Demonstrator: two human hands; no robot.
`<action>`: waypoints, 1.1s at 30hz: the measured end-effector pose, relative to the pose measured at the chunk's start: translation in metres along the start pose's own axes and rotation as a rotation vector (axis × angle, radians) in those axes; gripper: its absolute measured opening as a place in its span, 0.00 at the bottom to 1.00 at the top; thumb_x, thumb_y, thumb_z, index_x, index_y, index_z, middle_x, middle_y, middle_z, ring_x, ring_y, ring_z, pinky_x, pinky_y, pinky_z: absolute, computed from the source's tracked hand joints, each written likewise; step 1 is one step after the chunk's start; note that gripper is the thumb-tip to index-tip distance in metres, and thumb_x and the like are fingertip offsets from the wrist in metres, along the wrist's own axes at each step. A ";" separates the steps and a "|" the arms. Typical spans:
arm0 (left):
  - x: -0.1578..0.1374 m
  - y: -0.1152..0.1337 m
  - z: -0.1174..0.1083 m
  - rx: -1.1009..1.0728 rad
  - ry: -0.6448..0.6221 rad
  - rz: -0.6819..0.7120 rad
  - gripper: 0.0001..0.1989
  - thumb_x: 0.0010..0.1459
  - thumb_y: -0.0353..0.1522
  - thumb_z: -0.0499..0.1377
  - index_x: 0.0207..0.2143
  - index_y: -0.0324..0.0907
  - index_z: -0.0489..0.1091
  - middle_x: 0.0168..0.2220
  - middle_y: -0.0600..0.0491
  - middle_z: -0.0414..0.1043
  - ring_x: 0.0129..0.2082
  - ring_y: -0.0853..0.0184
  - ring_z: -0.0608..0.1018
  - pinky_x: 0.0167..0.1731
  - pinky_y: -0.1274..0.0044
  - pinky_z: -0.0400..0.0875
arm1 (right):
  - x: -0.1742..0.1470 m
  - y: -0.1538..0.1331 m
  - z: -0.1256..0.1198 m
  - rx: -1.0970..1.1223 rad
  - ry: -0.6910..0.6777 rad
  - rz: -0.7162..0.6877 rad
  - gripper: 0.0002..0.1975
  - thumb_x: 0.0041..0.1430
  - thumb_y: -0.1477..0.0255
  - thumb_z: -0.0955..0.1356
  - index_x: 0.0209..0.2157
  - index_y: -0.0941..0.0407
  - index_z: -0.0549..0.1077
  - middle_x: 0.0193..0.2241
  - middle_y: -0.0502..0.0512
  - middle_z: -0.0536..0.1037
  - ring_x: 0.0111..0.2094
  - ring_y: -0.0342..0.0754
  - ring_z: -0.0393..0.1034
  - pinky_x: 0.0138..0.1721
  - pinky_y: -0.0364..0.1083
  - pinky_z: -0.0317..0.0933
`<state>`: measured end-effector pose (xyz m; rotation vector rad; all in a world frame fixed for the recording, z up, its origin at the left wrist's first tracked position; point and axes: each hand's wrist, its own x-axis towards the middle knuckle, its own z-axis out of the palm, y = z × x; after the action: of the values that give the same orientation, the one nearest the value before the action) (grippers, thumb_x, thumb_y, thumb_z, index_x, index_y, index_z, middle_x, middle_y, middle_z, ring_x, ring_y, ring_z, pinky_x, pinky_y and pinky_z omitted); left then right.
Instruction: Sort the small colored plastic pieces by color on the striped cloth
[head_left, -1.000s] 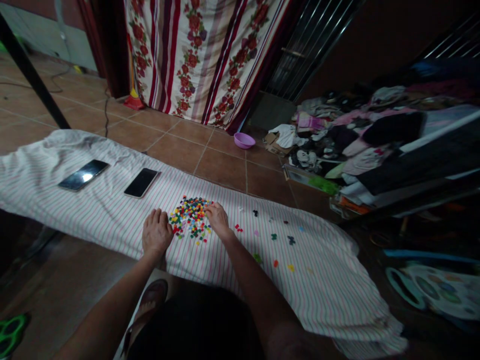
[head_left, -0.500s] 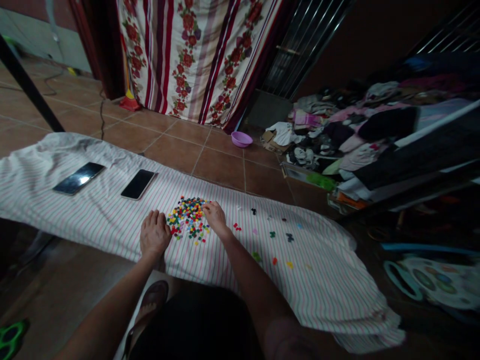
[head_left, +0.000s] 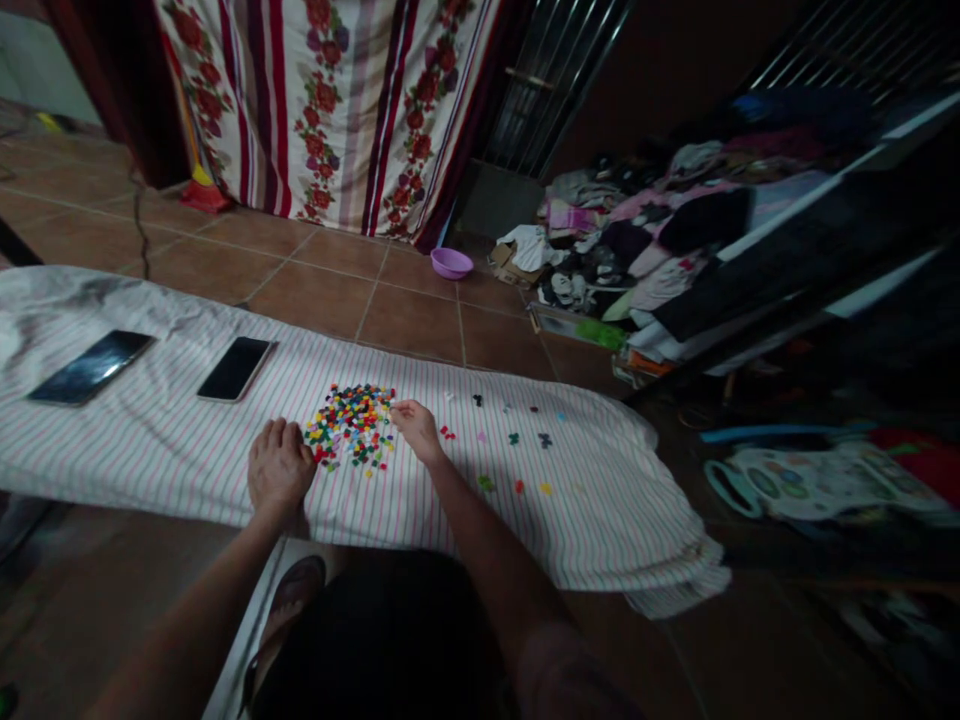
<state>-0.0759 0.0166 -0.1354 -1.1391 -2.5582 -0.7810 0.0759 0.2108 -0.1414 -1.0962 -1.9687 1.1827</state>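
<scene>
A pile of small multicoloured plastic pieces [head_left: 351, 425] lies on a striped cloth [head_left: 405, 510]. My left hand [head_left: 280, 466] rests flat on the cloth at the pile's left edge, its fingers against the nearest pieces. At the right edge, my right hand [head_left: 416, 430] has thumb and fingers pinched together; whatever is between them is too small to make out. Farther right, little same-colour groups are spread out, among them red pieces [head_left: 448, 432], black pieces [head_left: 478, 400], dark green pieces [head_left: 514, 438], grey pieces [head_left: 545, 440], light green pieces [head_left: 486, 483] and yellow pieces [head_left: 546, 488].
Left of the pile lie a phone [head_left: 235, 368] and a larger dark-screened device [head_left: 91, 367]. Beyond the cloth, a purple basin [head_left: 451, 264] stands on the tiled floor by a floral curtain [head_left: 352, 110]. Heaped clothes [head_left: 637, 220] are at the back right.
The view has turned to the right, so everything sits farther left. My right hand has drawn slightly rightward from the pile, fingers still pinched. My left hand stays beside the pile.
</scene>
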 end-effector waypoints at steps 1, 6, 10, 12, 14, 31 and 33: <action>0.000 0.000 0.000 -0.006 -0.002 0.000 0.18 0.56 0.32 0.50 0.48 0.38 0.70 0.54 0.39 0.69 0.60 0.51 0.66 0.59 0.59 0.59 | -0.002 0.001 -0.002 0.018 0.008 0.022 0.07 0.53 0.67 0.66 0.33 0.54 0.73 0.28 0.49 0.79 0.30 0.45 0.75 0.33 0.43 0.68; 0.001 0.000 0.000 -0.039 -0.003 -0.018 0.19 0.55 0.32 0.51 0.48 0.38 0.69 0.54 0.39 0.69 0.61 0.52 0.65 0.60 0.60 0.58 | -0.014 0.008 -0.018 0.018 0.085 0.063 0.04 0.50 0.68 0.67 0.29 0.53 0.70 0.27 0.49 0.78 0.32 0.45 0.75 0.36 0.44 0.69; 0.001 0.001 -0.002 -0.018 -0.017 -0.015 0.19 0.56 0.33 0.50 0.48 0.36 0.70 0.54 0.38 0.68 0.61 0.51 0.65 0.60 0.60 0.58 | -0.022 0.016 -0.039 -0.057 0.160 0.038 0.04 0.51 0.67 0.66 0.30 0.52 0.69 0.27 0.48 0.77 0.32 0.45 0.74 0.39 0.46 0.69; 0.001 0.001 -0.003 -0.003 -0.015 -0.004 0.19 0.56 0.33 0.50 0.47 0.35 0.70 0.54 0.37 0.69 0.60 0.51 0.65 0.59 0.60 0.59 | -0.025 0.020 -0.051 -0.075 0.187 0.030 0.05 0.51 0.67 0.66 0.31 0.52 0.69 0.28 0.47 0.77 0.32 0.45 0.74 0.40 0.46 0.69; 0.001 0.001 -0.003 0.008 -0.009 0.011 0.19 0.56 0.33 0.49 0.47 0.35 0.70 0.54 0.37 0.69 0.60 0.51 0.65 0.59 0.60 0.59 | -0.028 0.024 -0.063 -0.067 0.216 0.025 0.05 0.51 0.67 0.65 0.32 0.52 0.69 0.28 0.48 0.77 0.32 0.46 0.74 0.40 0.46 0.69; 0.002 0.005 -0.010 0.092 -0.086 0.008 0.19 0.58 0.33 0.47 0.46 0.34 0.69 0.54 0.37 0.68 0.59 0.53 0.66 0.59 0.63 0.59 | -0.061 0.071 -0.176 -0.104 0.574 0.114 0.13 0.44 0.64 0.66 0.31 0.55 0.73 0.25 0.51 0.75 0.29 0.47 0.71 0.35 0.45 0.67; 0.002 0.006 -0.010 0.107 -0.092 -0.001 0.20 0.58 0.33 0.46 0.47 0.34 0.69 0.54 0.37 0.68 0.60 0.53 0.66 0.59 0.64 0.59 | -0.065 0.079 -0.189 -0.146 0.611 0.135 0.12 0.44 0.65 0.66 0.32 0.55 0.74 0.26 0.51 0.76 0.29 0.47 0.71 0.36 0.45 0.66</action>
<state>-0.0731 0.0159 -0.1241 -1.1663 -2.6395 -0.5975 0.2864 0.2538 -0.1347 -1.4743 -1.5335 0.6561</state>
